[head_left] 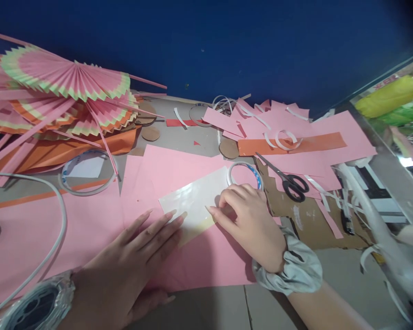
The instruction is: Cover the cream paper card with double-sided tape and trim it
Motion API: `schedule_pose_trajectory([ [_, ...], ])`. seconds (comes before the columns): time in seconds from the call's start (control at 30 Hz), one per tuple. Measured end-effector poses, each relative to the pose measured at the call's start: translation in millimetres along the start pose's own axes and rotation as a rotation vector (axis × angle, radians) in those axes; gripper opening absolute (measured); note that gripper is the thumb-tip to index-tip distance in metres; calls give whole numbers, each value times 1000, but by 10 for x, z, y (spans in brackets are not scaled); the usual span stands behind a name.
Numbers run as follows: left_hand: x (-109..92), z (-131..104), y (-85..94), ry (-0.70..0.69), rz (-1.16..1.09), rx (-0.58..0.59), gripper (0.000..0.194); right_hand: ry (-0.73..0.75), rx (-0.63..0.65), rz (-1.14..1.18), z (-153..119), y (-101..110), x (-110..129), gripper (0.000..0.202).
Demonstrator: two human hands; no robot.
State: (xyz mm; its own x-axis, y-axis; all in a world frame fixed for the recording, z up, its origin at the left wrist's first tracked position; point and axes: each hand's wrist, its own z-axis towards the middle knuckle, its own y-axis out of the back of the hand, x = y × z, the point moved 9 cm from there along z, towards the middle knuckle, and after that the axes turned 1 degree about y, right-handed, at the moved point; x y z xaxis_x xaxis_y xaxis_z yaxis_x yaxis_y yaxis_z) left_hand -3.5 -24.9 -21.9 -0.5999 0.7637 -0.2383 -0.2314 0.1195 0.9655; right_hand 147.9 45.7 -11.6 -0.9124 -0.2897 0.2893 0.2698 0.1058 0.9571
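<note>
A glossy white sheet [192, 195] with a pale yellow lower edge lies slanted on pink paper [179, 165]. My left hand [141, 256] rests flat, fingers stretched, with the fingertips on the sheet's lower left part. Over its right end, my right hand [244, 220] is closed, with thumb and forefinger brought together low on the surface. What sits between those fingers is too small to make out. A roll of tape [246, 172] with a blue-patterned inner ring lies just behind my right hand, touching or nearly touching its knuckles.
Black scissors [285, 178] and a box cutter [346, 213] lie on brown cardboard [298, 220] at right. Behind them are pink scraps [347, 137] and an orange strip [316, 143]. Pleated paper fans [72, 82], another tape roll [87, 188] and a white cable [60, 220] occupy the left.
</note>
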Motion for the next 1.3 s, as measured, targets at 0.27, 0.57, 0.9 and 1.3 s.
schedule_pose_trajectory([
  [0.27,-7,-9,-4,-42,-3,21,67,-1,-138,-131,-29,87,28,11],
  [0.57,-110,-205,-14,6,128,-15,85,176,-97,40,-31,144,-104,15],
  [0.9,-139,14,85,0,97,-14,81,226,-21,75,-37,49,107,12],
  [1.3,-118,-13,18,-18,110,12,76,166,142,-46,-78,189,-296,16],
])
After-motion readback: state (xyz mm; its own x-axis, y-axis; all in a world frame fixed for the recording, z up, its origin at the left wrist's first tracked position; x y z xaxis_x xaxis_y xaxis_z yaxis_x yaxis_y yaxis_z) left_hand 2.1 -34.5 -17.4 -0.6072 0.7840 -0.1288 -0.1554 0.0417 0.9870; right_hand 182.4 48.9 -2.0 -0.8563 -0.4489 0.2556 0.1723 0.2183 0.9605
